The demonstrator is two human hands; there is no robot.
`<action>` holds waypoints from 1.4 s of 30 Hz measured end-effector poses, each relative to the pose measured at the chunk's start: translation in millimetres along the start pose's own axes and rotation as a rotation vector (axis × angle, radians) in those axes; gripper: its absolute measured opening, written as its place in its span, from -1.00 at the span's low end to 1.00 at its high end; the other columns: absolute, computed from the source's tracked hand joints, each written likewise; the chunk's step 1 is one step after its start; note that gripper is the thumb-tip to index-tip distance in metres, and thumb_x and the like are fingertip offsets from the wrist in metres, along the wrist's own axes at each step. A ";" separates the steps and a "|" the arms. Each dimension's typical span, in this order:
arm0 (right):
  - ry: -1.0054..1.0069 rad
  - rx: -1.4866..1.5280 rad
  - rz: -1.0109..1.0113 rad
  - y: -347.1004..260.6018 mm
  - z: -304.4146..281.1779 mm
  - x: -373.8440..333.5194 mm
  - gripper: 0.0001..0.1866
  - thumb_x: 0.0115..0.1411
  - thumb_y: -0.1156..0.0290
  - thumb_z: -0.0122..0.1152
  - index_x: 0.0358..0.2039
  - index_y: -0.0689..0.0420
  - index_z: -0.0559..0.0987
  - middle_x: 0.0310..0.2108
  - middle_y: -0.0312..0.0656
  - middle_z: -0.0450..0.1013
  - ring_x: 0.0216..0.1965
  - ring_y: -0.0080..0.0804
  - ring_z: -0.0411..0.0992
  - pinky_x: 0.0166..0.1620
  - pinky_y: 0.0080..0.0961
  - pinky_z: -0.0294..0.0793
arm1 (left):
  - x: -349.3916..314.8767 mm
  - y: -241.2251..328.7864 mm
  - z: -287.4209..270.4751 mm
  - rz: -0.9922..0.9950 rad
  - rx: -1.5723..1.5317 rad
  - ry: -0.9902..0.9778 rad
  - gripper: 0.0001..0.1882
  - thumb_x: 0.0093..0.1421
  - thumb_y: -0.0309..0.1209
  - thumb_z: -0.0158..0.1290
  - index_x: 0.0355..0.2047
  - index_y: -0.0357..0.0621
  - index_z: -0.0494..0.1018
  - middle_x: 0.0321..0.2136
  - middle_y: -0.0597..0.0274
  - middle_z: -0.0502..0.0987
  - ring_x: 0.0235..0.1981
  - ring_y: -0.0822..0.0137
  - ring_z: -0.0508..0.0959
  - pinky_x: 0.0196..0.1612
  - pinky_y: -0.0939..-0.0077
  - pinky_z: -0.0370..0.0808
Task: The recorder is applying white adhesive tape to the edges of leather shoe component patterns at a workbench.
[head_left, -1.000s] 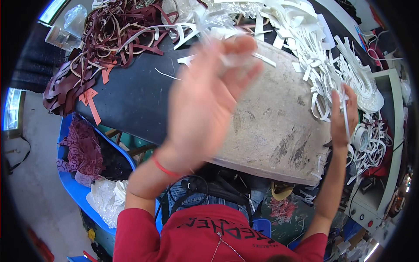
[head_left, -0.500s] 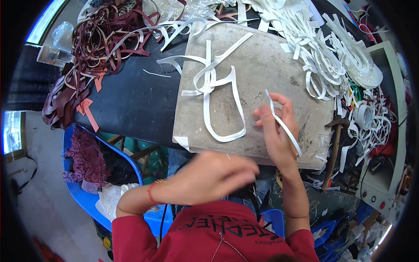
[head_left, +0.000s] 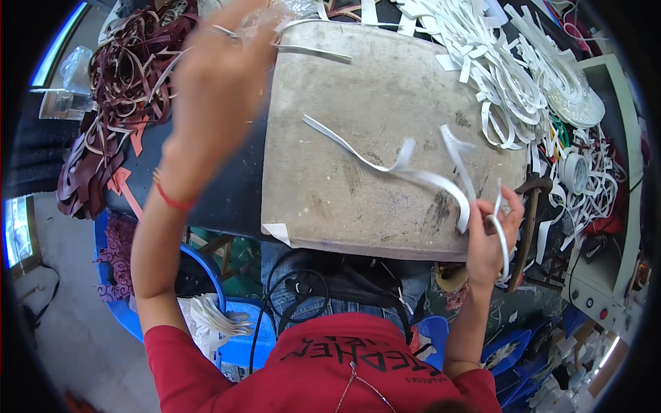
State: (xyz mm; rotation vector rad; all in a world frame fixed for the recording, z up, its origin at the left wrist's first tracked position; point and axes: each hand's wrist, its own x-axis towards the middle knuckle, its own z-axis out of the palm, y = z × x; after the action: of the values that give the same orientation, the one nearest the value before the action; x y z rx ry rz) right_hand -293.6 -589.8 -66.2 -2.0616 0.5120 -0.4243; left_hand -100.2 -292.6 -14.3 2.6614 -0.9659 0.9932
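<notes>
L hand (head_left: 219, 89) up, blurred; R hand (head_left: 489, 244) lower, half-curled.

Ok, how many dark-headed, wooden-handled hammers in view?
1: the hammer, right of the flat grey board and the bare right hand. Others may be hidden.

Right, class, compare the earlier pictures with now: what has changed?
Since half a second ago, the left hand has swung from the near edge of the board to its far left corner. The right hand has shifted rightward, still holding a white strip. White strapping that lay looped mid-board has moved right, beside that hand. The maroon strips and white pile stayed put.
</notes>
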 end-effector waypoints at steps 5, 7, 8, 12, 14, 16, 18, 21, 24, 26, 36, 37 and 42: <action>-0.002 -0.071 -0.136 24.2 -15.7 12.2 -0.39 0.11 0.59 0.33 0.13 0.21 0.24 -0.41 -0.29 0.53 -0.47 -0.69 0.40 -0.40 -0.73 0.34 | -57.4 103.7 13.9 0.211 -0.539 -0.347 -0.41 0.11 -0.36 0.18 0.17 -0.15 0.34 0.15 0.05 0.38 0.20 0.07 0.36 0.30 0.12 0.19; 0.081 -0.068 -0.152 28.8 -22.6 14.2 -0.44 0.11 0.58 0.34 0.09 0.23 0.30 -0.18 -0.22 0.46 -0.45 -0.66 0.42 -0.35 -0.70 0.38 | -71.3 115.3 0.8 0.072 -0.589 -0.395 -0.42 0.10 -0.35 0.18 0.14 -0.21 0.36 0.11 0.06 0.42 0.18 0.08 0.38 0.28 0.09 0.22; 0.079 0.028 -0.080 25.3 -24.0 14.2 -0.64 0.11 0.57 0.34 -0.08 0.30 0.47 0.05 -0.21 0.28 -0.39 -0.63 0.43 -0.31 -0.67 0.41 | -81.0 119.9 -5.2 0.031 -0.619 -0.330 -0.50 0.09 -0.46 0.15 0.08 -0.26 0.41 0.01 0.06 0.49 0.10 0.07 0.46 0.21 0.11 0.33; 0.119 0.073 -0.090 29.4 -15.0 25.9 -0.73 0.14 0.58 0.31 -0.15 0.33 0.50 0.16 -0.23 0.14 -0.33 -0.63 0.43 -0.29 -0.65 0.42 | -106.1 128.8 -15.0 0.004 -0.635 -0.218 -0.56 -0.01 -0.53 0.04 -0.05 -0.31 0.49 -0.21 0.11 0.58 -0.05 0.11 0.56 0.08 0.22 0.46; 0.126 0.076 -0.096 31.5 -12.3 27.6 -0.67 0.15 0.58 0.30 -0.08 0.33 0.45 0.11 -0.23 0.21 -0.33 -0.63 0.43 -0.29 -0.66 0.42 | -106.8 126.1 -21.3 -0.020 -0.647 -0.227 -0.57 -0.04 -0.53 0.05 -0.09 -0.31 0.51 -0.22 0.12 0.58 -0.06 0.12 0.56 0.07 0.25 0.46; 0.133 0.077 -0.101 26.8 -9.8 28.9 -0.60 0.15 0.58 0.30 -0.02 0.32 0.40 0.06 -0.22 0.27 -0.34 -0.63 0.43 -0.29 -0.66 0.42 | -99.9 118.1 -27.7 -0.045 -0.661 -0.237 -0.58 -0.07 -0.53 0.06 -0.12 -0.31 0.52 -0.24 0.13 0.58 -0.07 0.13 0.56 0.06 0.27 0.47; 0.224 0.181 -0.078 9.6 -9.3 27.9 -0.53 0.14 0.57 0.31 0.04 0.29 0.36 -0.12 -0.21 0.42 -0.35 -0.63 0.43 -0.29 -0.67 0.41 | -88.4 106.4 -30.1 0.081 -0.528 -0.130 -0.60 -0.10 -0.59 0.05 -0.17 -0.30 0.55 -0.17 0.05 0.58 -0.05 0.09 0.56 0.07 0.20 0.47; 0.112 -0.024 0.016 5.4 -9.4 29.0 -0.44 0.11 0.56 0.34 0.10 0.21 0.31 -0.30 -0.23 0.50 -0.37 -0.64 0.42 -0.32 -0.69 0.39 | -98.1 110.6 -24.3 0.140 -0.466 -0.288 -0.60 -0.06 -0.52 0.02 -0.14 -0.30 0.54 -0.10 0.03 0.55 0.00 0.08 0.53 0.10 0.19 0.45; 0.186 -0.213 -0.081 19.7 -27.3 29.4 -0.57 0.12 0.47 0.35 0.00 0.18 0.45 -0.33 -0.24 0.51 -0.40 -0.67 0.39 -0.33 -0.73 0.35 | -117.1 122.9 -34.8 0.024 -0.510 -0.375 -0.59 0.04 -0.53 0.02 -0.04 -0.29 0.51 0.08 -0.02 0.44 0.14 0.04 0.44 0.17 0.12 0.38; 0.287 -0.213 -0.018 6.3 -41.1 30.8 -0.76 0.24 0.39 0.22 -0.12 0.22 0.55 -0.34 -0.27 0.50 -0.42 -0.69 0.35 -0.34 -0.74 0.31 | -121.3 126.3 -37.6 -0.018 -0.515 -0.396 -0.60 0.06 -0.54 0.05 -0.04 -0.28 0.51 0.11 -0.03 0.42 0.16 0.04 0.42 0.17 0.11 0.37; -0.560 -0.081 -0.303 -96.0 76.6 4.4 -0.58 0.28 0.58 -0.03 0.16 0.18 0.39 -0.38 -0.31 0.43 -0.34 -0.62 0.36 -0.23 -0.67 0.34 | -158.9 91.1 -41.6 -0.283 -0.431 -0.101 -0.60 0.00 -0.42 0.25 -0.10 -0.15 0.56 -0.05 0.15 0.43 0.01 0.10 0.38 0.06 0.12 0.42; -0.732 0.011 -0.173 -107.3 90.0 -1.4 -0.50 0.26 0.60 -0.01 0.24 0.16 0.31 -0.40 -0.36 0.40 -0.39 -0.69 0.31 -0.32 -0.76 0.29 | -160.3 90.2 -41.0 -0.299 -0.419 -0.104 -0.60 0.00 -0.42 0.25 -0.10 -0.15 0.56 -0.05 0.15 0.43 0.01 0.10 0.38 0.06 0.12 0.42; -0.903 0.077 -0.143 -103.3 125.1 -5.6 -0.44 0.21 0.61 0.03 0.25 0.09 0.30 -0.47 -0.27 0.42 -0.49 -0.62 0.36 -0.39 -0.67 0.35 | -166.2 93.1 -37.9 -0.354 -0.378 -0.168 -0.62 0.01 -0.31 0.24 -0.10 0.01 0.58 -0.07 0.26 0.43 0.03 0.16 0.37 0.13 0.08 0.29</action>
State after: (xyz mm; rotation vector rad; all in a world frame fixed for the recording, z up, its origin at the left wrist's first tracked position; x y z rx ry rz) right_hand -218.0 -448.5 -40.5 -1.9722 -0.1948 0.4086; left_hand -273.5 -266.1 -97.8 2.4939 -0.5999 0.4656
